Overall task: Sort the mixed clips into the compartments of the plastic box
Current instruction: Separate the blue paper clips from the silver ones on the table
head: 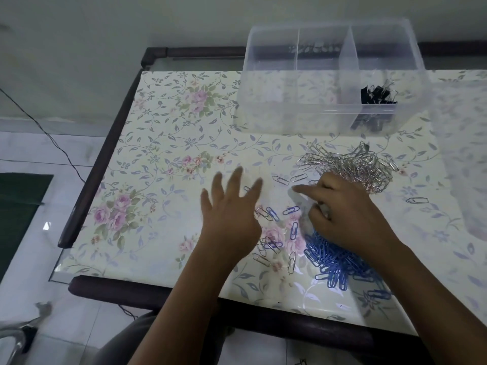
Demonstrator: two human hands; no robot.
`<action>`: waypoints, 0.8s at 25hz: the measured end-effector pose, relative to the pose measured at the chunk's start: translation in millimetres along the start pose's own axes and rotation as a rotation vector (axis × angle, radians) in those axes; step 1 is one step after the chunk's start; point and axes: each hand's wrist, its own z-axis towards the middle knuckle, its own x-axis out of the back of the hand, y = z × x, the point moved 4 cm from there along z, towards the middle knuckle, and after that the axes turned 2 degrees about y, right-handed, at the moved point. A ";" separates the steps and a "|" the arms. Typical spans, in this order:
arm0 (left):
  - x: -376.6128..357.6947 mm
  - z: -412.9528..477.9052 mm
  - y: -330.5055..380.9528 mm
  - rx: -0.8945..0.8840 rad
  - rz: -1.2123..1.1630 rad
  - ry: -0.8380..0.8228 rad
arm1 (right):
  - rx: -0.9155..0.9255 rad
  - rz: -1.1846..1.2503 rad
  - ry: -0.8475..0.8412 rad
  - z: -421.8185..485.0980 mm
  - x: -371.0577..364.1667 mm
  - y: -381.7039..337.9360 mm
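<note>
Head view.

- Your left hand (232, 206) is hovering low over the worktop (163, 143), fingers spread and released, holding nothing.
- Your right hand (350, 214) is lying between the silver clip heap (353, 164) and the blue clip heap (334, 262). Its index finger is reaching toward two loose silver clips (280, 179). The other fingers are curling under, and I cannot tell whether they are pinching anything.
- Stray clips (291, 210), blue and silver mixed, are lying between your hands.
- The plastic box (263, 101) is standing at the far side, well apart from both hands. The black binder clips (379, 94) are sitting in its right compartment.

Judgement: you are separating by colour before loading the box.

- You are likely doing best by sliding each stray flat across the cover to its own heap rather than lifting it.
- The heaps are lying close together, so be keeping a gap between them.
- The blue heap is sitting near the front edge, so be drawing those clips inward.
</note>
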 end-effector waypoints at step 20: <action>6.5 -6.7 -11.5 0.152 -0.061 -0.059 | 0.131 -0.108 -0.080 -5.6 -16.5 -17.8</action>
